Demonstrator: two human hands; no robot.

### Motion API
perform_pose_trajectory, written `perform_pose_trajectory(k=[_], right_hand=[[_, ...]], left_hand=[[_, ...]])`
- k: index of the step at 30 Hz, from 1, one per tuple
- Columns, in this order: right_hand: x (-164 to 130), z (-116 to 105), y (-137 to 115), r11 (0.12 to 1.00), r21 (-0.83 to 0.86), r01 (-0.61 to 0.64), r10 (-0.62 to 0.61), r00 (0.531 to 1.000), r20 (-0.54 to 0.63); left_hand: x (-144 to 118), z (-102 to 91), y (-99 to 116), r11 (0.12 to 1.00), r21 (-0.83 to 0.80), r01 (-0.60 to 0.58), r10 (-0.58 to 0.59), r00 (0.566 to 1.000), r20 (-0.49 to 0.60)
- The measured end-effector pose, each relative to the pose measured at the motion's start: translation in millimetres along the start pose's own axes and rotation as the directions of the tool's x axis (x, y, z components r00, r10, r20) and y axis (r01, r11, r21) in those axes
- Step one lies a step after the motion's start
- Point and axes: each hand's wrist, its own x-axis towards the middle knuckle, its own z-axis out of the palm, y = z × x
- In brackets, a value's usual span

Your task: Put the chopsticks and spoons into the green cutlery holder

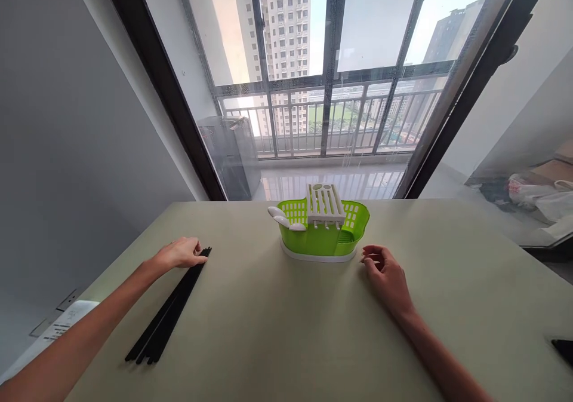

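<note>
A bundle of black chopsticks point(176, 306) lies slantwise on the left of the table, fanned out slightly at its near end. My left hand point(182, 252) is closed at the far end of the bundle, thumb and fingers gripping the tips. In the middle stands a green plastic utensil basket point(313, 241) with a white base, a slatted white holder point(325, 205) on top and white spoon-shaped pieces point(286, 220) at its left side. My right hand point(385, 273) rests on the table just right of the basket, fingers loosely curled, apart from the thumb and holding nothing visible.
The pale green table point(277, 342) ends at a glass door with dark frames. A dark object point(563, 349) lies at the right edge. To the left, a white item with printing point(67, 324) is beside the table, near a wall socket point(68, 300).
</note>
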Motion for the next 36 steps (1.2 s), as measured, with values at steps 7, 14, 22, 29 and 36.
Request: perform_pose_trajectory(k=[7, 14, 22, 29, 36], right_hand=[[-0.2, -0.4, -3.3, 1.000, 0.001, 0.007, -0.007, 1.000, -0.003], [-0.9, -1.1, -6.5, 1.000, 0.012, -0.005, 0.005, 1.000, 0.007], [0.4, 0.5, -9.8, 1.000, 0.013, 0.010, -0.011, 1.000, 0.022], [-0.4, 0.1, -14.8, 1.000, 0.011, 0.024, -0.024, 1.000, 0.020], [-0.3, 0.7, -14.4, 0.999, 0.017, 0.047, -0.047, 0.999, 0.028]], left_hand=[[-24.2, -22.9, 64.4, 0.860, -0.155, -0.485, 0.383, 0.817, -0.430], [-42.4, -37.0, 153.5, 0.523, -0.068, -0.849, 0.648, 0.449, -0.616], [-31.1, -37.3, 201.0, 0.455, 0.128, -0.882, 0.761, 0.310, -0.570], [-13.6, -36.8, 208.8, 0.400, 0.264, -0.878, 0.834, 0.230, -0.501], [1.1, -47.8, 211.6, 0.296, 0.242, -0.924, 0.887, 0.172, -0.428]])
